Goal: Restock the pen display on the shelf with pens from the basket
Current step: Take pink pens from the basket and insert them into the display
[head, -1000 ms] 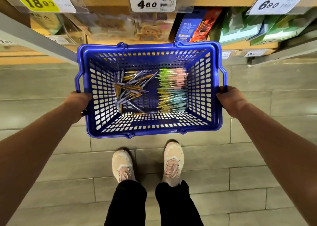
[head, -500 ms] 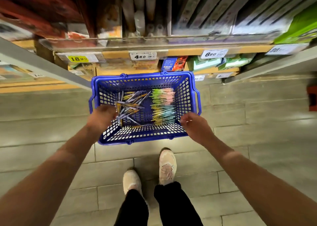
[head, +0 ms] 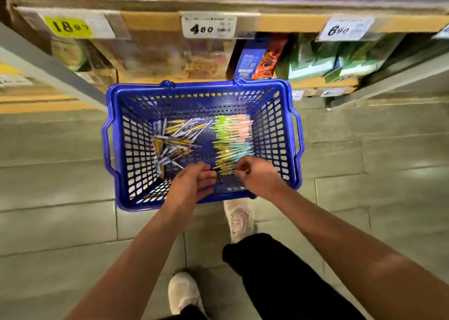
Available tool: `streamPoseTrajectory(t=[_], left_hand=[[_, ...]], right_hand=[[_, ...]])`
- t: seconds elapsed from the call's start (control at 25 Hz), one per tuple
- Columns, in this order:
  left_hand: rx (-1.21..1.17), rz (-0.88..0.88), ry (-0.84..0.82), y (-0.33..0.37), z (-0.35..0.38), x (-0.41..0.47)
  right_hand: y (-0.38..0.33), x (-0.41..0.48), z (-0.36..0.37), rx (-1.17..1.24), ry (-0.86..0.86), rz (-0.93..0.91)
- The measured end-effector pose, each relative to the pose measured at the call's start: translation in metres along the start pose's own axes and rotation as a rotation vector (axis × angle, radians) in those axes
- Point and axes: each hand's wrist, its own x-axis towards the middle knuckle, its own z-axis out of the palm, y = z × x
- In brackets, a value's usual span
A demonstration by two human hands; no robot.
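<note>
A blue plastic basket [head: 199,87] stands on the tiled floor in front of the shelf. Inside it, loose yellow and lilac pens [head: 175,139] lie in a jumble on the left. A neat row of green, pink and teal pens [head: 230,139] lies on the right. My left hand [head: 194,183] is inside the basket near its front wall, fingers apart, holding nothing. My right hand [head: 260,178] is at the near end of the neat row with its fingers curled; blur hides whether they grip a pen. No pen display can be made out on the shelf.
The wooden shelf edge [head: 150,20] carries price tags 18.97 [head: 68,26], 4.80 [head: 206,28] and 6.90 [head: 345,29]. Below it stand a blue and red box [head: 257,62] and green packs [head: 315,59]. A grey upright [head: 48,64] slants at the left. My feet [head: 239,218] are just behind the basket.
Both hands have let go of the basket's sides and moved inside it towards the pens. The view has tilted down and closer to the basket.
</note>
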Motion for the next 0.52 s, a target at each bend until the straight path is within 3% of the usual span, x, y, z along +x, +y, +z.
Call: streamPoseTrajectory(t=[0.2,0.52], left_hand=[[-0.032,-0.076,0.023,-0.018,-0.009,0.075],[0.114,0.055,-0.074,-0.012,-0.01,0.164]], right_hand=[[0.017,0.126,0.019,-0.489,-0.164,-0.155],[0.047,0.238,0.09,-0.86,-0.046,-0.329]])
